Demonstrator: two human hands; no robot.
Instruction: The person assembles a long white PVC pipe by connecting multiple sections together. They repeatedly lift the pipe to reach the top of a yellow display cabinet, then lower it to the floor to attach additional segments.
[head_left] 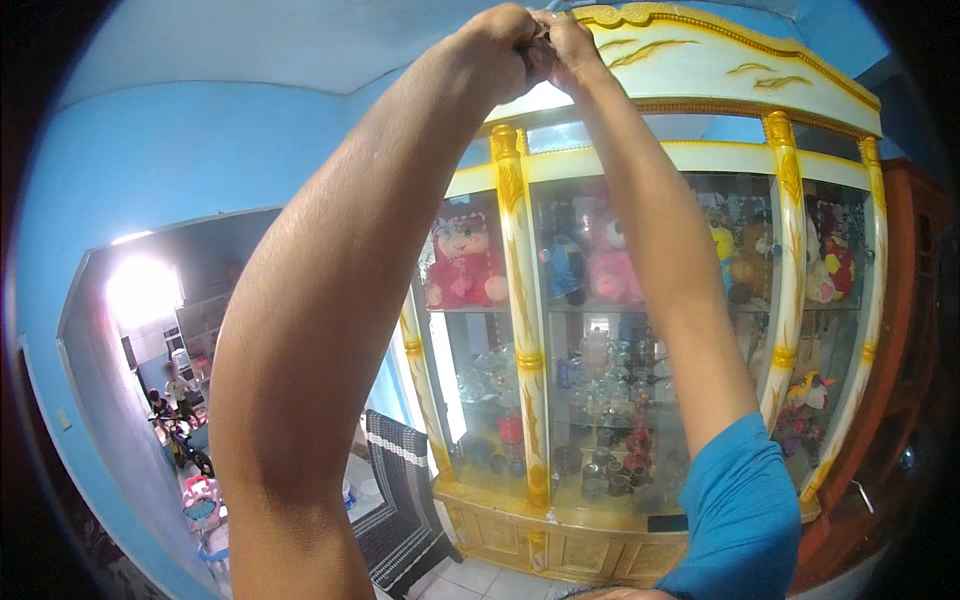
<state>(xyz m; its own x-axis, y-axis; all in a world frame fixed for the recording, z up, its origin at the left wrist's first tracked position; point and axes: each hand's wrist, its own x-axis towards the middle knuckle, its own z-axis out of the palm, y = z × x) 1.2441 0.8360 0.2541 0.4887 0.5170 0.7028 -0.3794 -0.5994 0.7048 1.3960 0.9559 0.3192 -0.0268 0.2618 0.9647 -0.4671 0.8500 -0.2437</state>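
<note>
Both arms are stretched up high, and the hands meet at the top edge of the picture. My left hand [498,42] is closed, its fingers turned toward the other hand. Against it, my right hand [571,52] is closed too, its fingers pressed together. A small dark patch shows between the two hands; whether it is a held thing or shadow, I cannot make out. Behind them stands a tall white and gold display cabinet [507,170] with glass panes, its carved top board close behind my right hand in the picture.
Plush toys [468,265] and glassware [600,375] fill the cabinet's shelves. A black and white woven chair [405,490] stands before it at the left. A brown wooden cabinet [905,350] is at the right. Through a doorway at the left, people [180,388] are near a small bike [188,447].
</note>
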